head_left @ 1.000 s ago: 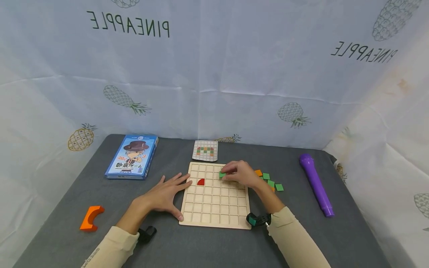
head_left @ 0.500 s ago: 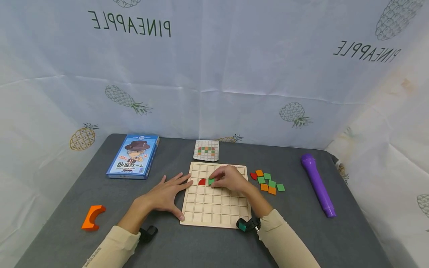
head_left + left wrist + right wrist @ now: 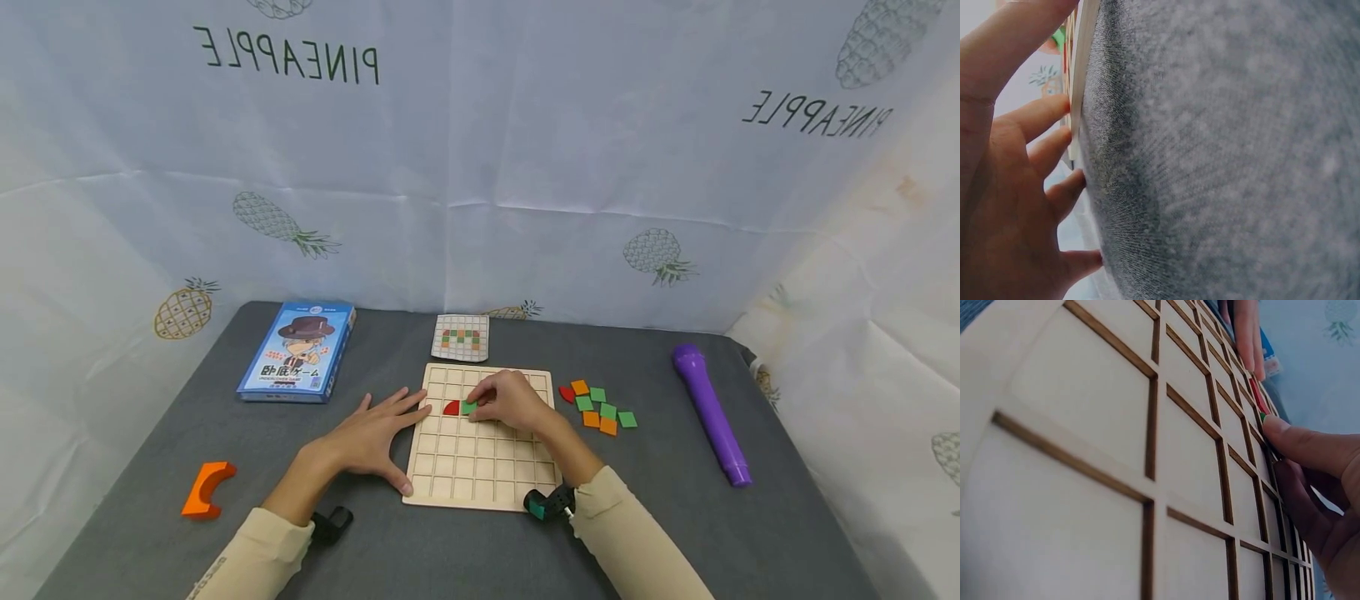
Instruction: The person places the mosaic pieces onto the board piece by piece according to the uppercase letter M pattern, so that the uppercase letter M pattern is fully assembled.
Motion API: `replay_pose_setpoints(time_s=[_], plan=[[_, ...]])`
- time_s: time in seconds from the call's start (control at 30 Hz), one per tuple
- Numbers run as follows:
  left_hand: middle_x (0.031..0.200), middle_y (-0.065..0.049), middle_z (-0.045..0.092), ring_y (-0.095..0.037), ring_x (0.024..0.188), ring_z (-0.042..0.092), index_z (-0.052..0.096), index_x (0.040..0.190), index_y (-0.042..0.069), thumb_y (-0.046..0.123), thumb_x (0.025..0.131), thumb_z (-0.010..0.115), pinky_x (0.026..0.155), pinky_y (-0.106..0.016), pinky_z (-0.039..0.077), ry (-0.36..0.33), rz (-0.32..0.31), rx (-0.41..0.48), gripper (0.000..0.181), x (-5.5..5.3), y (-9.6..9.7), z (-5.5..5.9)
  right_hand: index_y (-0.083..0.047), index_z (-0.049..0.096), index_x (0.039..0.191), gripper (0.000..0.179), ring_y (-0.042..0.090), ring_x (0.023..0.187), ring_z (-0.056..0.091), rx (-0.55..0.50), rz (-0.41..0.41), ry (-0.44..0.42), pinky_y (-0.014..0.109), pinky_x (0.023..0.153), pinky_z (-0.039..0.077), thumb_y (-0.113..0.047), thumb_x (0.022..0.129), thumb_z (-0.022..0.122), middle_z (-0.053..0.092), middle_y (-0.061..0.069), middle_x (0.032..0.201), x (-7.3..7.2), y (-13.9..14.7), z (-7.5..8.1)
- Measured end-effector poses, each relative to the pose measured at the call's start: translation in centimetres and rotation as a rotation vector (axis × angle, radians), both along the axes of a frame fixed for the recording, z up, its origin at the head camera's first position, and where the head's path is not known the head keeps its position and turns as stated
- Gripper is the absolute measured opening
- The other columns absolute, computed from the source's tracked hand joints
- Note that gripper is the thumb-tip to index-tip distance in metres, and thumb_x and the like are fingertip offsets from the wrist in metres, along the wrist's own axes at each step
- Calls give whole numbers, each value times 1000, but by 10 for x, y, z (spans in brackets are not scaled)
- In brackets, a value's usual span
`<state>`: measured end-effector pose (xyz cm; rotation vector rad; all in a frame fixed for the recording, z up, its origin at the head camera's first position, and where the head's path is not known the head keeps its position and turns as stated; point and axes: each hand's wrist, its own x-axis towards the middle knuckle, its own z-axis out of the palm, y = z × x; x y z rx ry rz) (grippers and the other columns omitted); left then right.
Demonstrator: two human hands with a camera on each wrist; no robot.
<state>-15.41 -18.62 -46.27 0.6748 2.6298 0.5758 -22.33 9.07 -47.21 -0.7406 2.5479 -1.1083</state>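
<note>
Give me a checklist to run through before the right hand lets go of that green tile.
1. Left hand touching the board along its left side: ok.
2. Green tile immediately right of the red piece: ok.
3. Green tile fully seated: cannot tell; the right hand partly covers it.
4. Pattern card uncovered beyond the board: ok.
5. All pieces on the board: not ok; loose pieces lie to its right.

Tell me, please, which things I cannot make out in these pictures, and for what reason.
Head view: part of the green tile, covered by the right grip.
Head view: some cells of the wooden board, under that same grip.
Head view: the smallest print on the blue box, too small to read.
Left wrist view: the thumb tip of the left grip, cut off by the top edge.
</note>
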Motion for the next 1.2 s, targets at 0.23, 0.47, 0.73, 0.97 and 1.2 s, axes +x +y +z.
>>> replay_pose_setpoints(time_s=[0.23,0.47,0.73,0.97,1.2], plan=[[173,-3,20,-38,161,14,37,160,21,68,60,89,116,-82,6,9,-8,0,122,0,-1,-2,-14,82,94,15,5,82,66,26,-6,17,19,73,55,-17,80,87,79,2,98,-1,-3,0],[173,-4,20,-38,161,14,37,160,21,68,60,89,116,-83,7,12,-6,0,122,-1,0,-1,-14,83,94,15,6,82,65,17,-18,-13,20,74,55,-16,80,87,78,2,100,-2,-3,1],[173,-5,22,-40,161,15,38,160,20,67,59,89,115,-83,7,9,-9,1,122,-1,1,1,-13,82,94,15,6,83,66,21,-14,-26,20,74,55,-16,80,87,78,3,101,-2,-3,0],[173,-5,22,-39,161,15,38,159,19,69,59,88,115,-83,7,11,-8,-2,123,0,-1,0,-13,83,96,16,6,84,67,22,-10,-49,20,75,55,-16,81,87,78,3,103,-1,-4,2],[173,-5,22,-39,160,16,38,159,19,70,58,88,115,-84,8,20,-6,-1,124,-1,-1,-1,-13,82,97,16,8,89,68,30,8,-61,20,78,56,-15,82,86,78,3,105,-2,-2,3]])
